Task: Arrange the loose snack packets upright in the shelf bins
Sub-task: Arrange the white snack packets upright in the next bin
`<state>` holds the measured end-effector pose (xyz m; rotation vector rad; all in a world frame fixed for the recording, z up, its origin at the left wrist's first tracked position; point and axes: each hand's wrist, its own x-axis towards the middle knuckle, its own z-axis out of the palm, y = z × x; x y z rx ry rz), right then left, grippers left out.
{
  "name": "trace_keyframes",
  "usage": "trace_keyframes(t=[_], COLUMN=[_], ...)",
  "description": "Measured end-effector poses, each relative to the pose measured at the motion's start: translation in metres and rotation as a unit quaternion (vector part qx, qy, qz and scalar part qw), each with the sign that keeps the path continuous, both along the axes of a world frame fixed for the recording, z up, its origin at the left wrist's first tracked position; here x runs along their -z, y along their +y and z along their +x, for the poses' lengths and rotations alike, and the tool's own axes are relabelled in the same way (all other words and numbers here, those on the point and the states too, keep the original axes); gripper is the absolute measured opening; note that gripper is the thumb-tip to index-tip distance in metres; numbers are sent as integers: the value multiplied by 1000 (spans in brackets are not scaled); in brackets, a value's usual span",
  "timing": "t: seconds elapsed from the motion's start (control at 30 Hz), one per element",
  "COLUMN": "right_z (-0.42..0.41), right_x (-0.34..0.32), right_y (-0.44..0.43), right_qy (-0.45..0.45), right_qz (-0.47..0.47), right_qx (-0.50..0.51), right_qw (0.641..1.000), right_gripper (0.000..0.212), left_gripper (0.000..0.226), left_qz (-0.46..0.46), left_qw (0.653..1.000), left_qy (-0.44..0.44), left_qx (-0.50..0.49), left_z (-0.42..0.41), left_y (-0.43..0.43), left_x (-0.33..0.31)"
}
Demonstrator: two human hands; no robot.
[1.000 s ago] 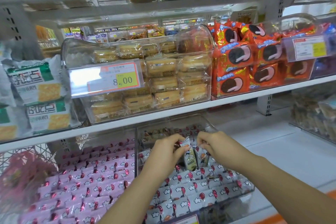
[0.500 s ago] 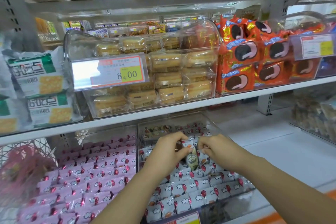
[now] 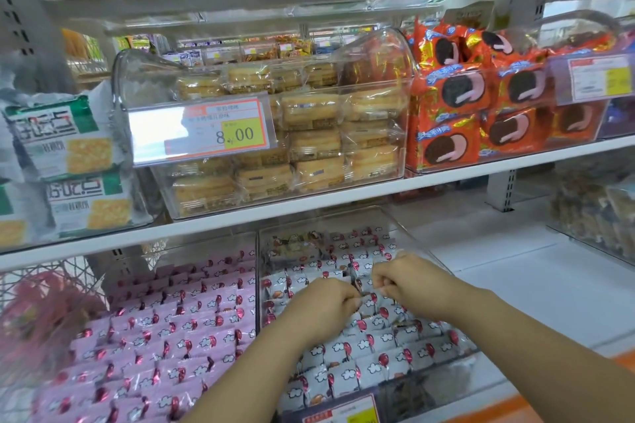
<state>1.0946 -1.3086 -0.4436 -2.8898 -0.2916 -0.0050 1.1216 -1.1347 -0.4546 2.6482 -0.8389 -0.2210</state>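
On the lower white metal shelf [image 3: 515, 285] stands a clear plastic bin [image 3: 414, 233], filled with rows of small grey-white snack packets printed with clouds and red balloons [image 3: 374, 367]; the left hand [image 3: 323, 311] and the right hand [image 3: 412, 282] meet over its middle, fingers curled tight among the packet tops; whether they pinch one, I cannot tell; such packets seem light, soft and slippery, so I would take the crimped top edge.
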Motion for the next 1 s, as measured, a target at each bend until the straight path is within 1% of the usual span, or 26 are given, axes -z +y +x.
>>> trace_keyframes(t=[0.03, 0.07, 0.13, 0.17, 0.2, 0.27, 0.3, 0.37, 0.43, 0.57, 0.63, 0.73, 0.8, 0.87, 0.93, 1.0], right_z=[1, 1, 0, 0, 0, 1, 1, 4, 8, 17, 20, 24, 25, 24, 23, 23], right_x=[-1, -3, -6, -7, -8, -10, -12, -13, -13, -7, -3, 0, 1, -1, -3, -2], right_y=[-1, -3, -4, -4, -4, -2, 0, 7, 13, 19, 18, 15, 13, 13, 14, 13], right_qy=[4, 10, 24, 24, 14, -31, -55, -72, -60, -5, 24, 42, 44, 45, 42, 41], right_qz=[5, 16, 46, 62, 77, 94, 94, 89, 98, 83, 66, 62, 74, 92, 95, 96], right_qx=[3, 2, -4, -4, -1, 8, 11, 9, 0, -2, 4, 16, 15, 11, 10, 12], right_qw=[1000, 1000, 999, 998, 997, 995, 994, 993, 993, 997, 998, 997, 996, 995, 994, 994], right_gripper=[31, 29, 15, 11, 13, 17, 18, 21, 24, 35, 35, 25, 19, 21, 24, 25], left_gripper=[28, 30, 31, 29, 26, 22, 22, 27, 36, 58, 62, 61, 58, 54, 47, 33], left_qz=[-10, -20, -46, -70, -94, -112, -98, -43, 10, 94, 118, 154, 170, 175, 148, 107], left_qw=[1000, 999, 997, 996, 995, 991, 989, 979, 970, 980, 977, 964, 959, 958, 962, 967], left_qy=[26, 50, 60, 48, 28, -42, -82, -159, -195, -123, -123, -157, -149, -133, -132, -147], left_qx=[5, 10, 11, 1, -15, -55, -76, -122, -148, -127, -124, -150, -172, -184, -185, -177], left_z=[-1, -2, -3, -2, 0, 6, 9, 14, 19, 28, 35, 47, 54, 59, 60, 58], left_y=[2, 4, 10, 13, 16, 24, 28, 37, 43, 48, 47, 45, 43, 41, 40, 41], left_x=[-2, -4, -13, -17, -22, -28, -30, -29, -25, -19, -18, -16, -16, -17, -19, -19])
